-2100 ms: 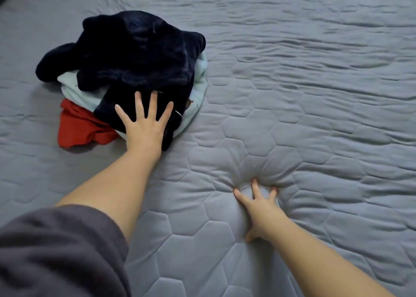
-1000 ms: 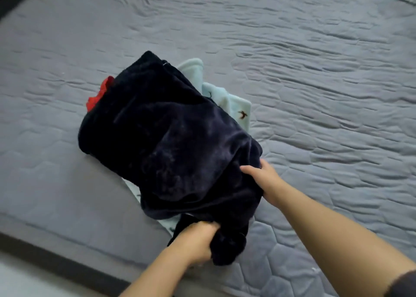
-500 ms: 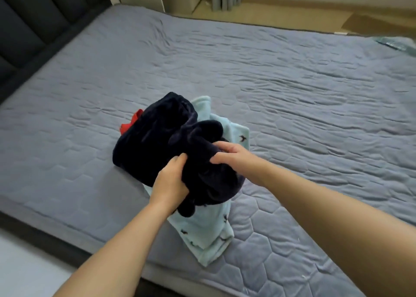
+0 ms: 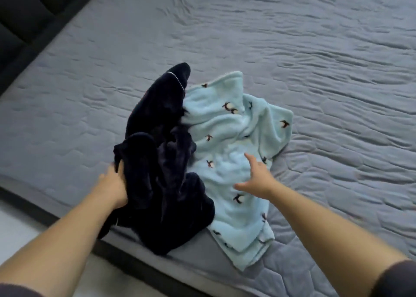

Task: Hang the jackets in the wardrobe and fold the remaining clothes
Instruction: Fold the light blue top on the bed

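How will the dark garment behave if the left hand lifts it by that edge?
Probably floppy: the dark garment lies in soft, deep folds, so it should sag and hang from the left hand. It looks plush and thick, so likely rather heavy for cloth. Its fuzzy pile may cling to the blue garment touching it and drag that along.

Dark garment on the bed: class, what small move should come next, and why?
Probably draw the dark garment leftward, off the light blue garment: the left hand grips its edge, while the right hand is open over the blue one.
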The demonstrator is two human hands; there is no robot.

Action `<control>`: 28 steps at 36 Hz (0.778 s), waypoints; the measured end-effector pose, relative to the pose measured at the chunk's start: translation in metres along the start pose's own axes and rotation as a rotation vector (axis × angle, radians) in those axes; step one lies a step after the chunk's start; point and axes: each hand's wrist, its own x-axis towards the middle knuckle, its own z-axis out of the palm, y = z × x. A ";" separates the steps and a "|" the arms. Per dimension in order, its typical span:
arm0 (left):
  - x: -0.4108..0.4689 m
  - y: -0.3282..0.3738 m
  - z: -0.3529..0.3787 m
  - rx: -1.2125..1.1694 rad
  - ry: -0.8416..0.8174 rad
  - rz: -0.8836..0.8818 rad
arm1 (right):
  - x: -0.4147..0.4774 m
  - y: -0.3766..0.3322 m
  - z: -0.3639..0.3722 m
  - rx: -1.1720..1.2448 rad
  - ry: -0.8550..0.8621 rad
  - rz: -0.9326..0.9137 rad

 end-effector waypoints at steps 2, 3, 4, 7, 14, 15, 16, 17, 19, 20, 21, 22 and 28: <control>0.002 0.010 0.020 0.067 0.040 0.205 | 0.005 0.002 0.021 -0.035 -0.090 0.021; 0.001 0.015 0.026 0.144 0.116 0.291 | 0.006 0.003 0.030 -0.095 -0.117 0.030; -0.002 0.022 0.031 0.236 0.199 0.367 | 0.007 0.003 0.038 -0.189 -0.127 0.036; -0.007 0.039 0.039 0.401 0.387 0.624 | 0.012 0.005 0.055 -0.463 -0.061 0.024; 0.006 0.070 0.062 0.585 0.237 0.884 | 0.021 0.006 0.048 -0.434 0.119 -0.083; 0.009 0.071 0.061 0.637 0.184 0.831 | 0.020 0.004 0.043 -0.457 0.111 -0.101; 0.010 0.072 0.058 0.672 0.150 0.767 | 0.018 0.001 0.037 -0.476 0.102 -0.122; 0.011 0.072 0.055 0.695 0.124 0.693 | 0.015 -0.002 0.032 -0.481 0.094 -0.137; 0.005 0.074 0.046 0.727 0.049 0.512 | 0.008 -0.008 0.015 -0.483 0.098 -0.158; 0.002 0.074 0.042 0.751 -0.016 0.402 | 0.004 -0.011 0.006 -0.484 0.110 -0.165; -0.003 0.073 0.039 0.770 -0.091 0.297 | 0.000 -0.014 -0.004 -0.486 0.127 -0.172; -0.009 0.074 0.036 0.778 -0.161 0.218 | -0.004 -0.017 -0.014 -0.486 0.146 -0.183; -0.057 0.105 0.012 0.658 -0.238 0.232 | -0.042 -0.047 -0.081 -0.285 0.272 -0.268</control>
